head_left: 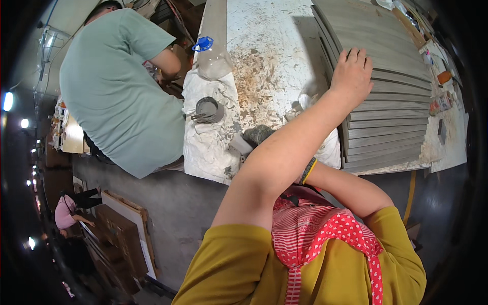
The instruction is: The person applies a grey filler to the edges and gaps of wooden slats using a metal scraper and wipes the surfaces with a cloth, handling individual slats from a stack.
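Observation:
My left hand (353, 71) lies flat, fingers pointing away, on a fanned stack of long grey boards (391, 117) on the worktable. It holds nothing. My left forearm crosses the table's front edge. My right forearm (351, 190), with a yellow and dark wristband, reaches left under the left arm, and the right hand is hidden behind it. A dark grey brush head with a pale handle (254, 136) pokes out just left of the left forearm; whether the hidden hand holds it cannot be seen.
The worktable (264, 61) has a white, stained cover. On it stand a clear plastic bottle with a blue cap (211, 56) and a grey round tin (208, 109). A co-worker in a green shirt (117, 96) bends over its left side. Framed panels (127, 229) lean on the floor.

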Motion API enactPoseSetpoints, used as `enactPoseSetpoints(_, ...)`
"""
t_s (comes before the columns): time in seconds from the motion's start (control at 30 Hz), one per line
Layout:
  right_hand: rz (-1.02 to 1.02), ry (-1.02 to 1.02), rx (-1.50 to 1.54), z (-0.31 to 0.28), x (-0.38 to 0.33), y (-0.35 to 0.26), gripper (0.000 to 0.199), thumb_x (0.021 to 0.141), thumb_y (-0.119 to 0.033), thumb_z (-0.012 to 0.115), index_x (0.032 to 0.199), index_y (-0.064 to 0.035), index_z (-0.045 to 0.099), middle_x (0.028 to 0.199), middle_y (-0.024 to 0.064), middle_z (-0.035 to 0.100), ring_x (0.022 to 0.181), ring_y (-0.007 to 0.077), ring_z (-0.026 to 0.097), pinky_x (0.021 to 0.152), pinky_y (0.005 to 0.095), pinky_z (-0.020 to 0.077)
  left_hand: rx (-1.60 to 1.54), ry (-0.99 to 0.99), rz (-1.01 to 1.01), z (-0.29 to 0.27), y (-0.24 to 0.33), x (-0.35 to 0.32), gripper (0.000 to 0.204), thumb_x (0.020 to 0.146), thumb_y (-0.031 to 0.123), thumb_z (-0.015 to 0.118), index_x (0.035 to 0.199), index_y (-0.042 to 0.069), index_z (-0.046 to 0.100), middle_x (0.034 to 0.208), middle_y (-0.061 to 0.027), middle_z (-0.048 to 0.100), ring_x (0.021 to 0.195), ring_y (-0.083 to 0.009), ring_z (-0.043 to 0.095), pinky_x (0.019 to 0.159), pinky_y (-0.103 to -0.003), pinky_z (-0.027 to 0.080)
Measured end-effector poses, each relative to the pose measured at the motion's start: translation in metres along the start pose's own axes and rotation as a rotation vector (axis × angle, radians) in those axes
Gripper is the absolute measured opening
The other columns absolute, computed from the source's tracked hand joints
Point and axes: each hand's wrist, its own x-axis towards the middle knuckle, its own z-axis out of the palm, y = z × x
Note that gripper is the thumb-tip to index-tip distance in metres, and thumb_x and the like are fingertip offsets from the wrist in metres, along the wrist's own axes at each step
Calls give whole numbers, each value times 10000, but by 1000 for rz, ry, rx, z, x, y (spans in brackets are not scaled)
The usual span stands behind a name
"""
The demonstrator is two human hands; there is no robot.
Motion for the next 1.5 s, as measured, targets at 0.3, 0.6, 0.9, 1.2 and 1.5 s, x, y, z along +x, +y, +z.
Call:
enactPoseSetpoints(0.3, 24, 28, -22, 17, 14, 6, 348, 926, -243, 502, 1210, -52, 565, 1251, 147, 559, 1109, 293, 528, 1000, 409, 381, 111, -31, 26, 4, -2, 3, 554, 780, 386, 688, 1152, -8, 572, 1237, -191, 541, 1208, -319, 469, 1012, -456, 350)
enactPoseSetpoints(0.6, 7, 81, -2, 16, 23, -13, 337, 918, -225, 492, 1192, -48, 573, 1246, 161, 555, 1105, 303, 522, 995, 427, 381, 77, -31, 42, 3, 2, 4, 549, 789, 410, 678, 1159, 14, 588, 1260, -190, 543, 1216, -316, 468, 1014, -463, 344)
enactPoseSetpoints(0.9, 308, 271, -319, -94, -38, -28, 428, 854, -252, 518, 1219, -30, 541, 1258, 202, 517, 1161, 343, 488, 1014, 474, 356, 1, -107, 219, -9, -37, 19, 457, 860, 455, 581, 1094, 67, 639, 1141, -129, 639, 1037, -305, 601, 866, -404, 481)
enactPoseSetpoints(1.2, 482, 300, -454, -50, -51, 19, 367, 787, -286, 602, 1050, -34, 646, 1075, 190, 603, 1002, 324, 598, 890, 427, 449, 20, -255, 266, -26, -19, 34, 403, 888, 383, 590, 1159, 86, 619, 1193, -104, 622, 1048, -316, 587, 886, -384, 468)
enactPoseSetpoints(1.5, 776, 884, -137, -143, -176, -55, 523, 795, -213, 746, 1223, -51, 493, 1127, 93, 590, 1060, 215, 586, 862, 326, 517, -161, -292, 249, -48, -27, 21, 321, 904, 269, 588, 1166, 86, 616, 1150, -112, 636, 1048, -306, 590, 904, -369, 456)
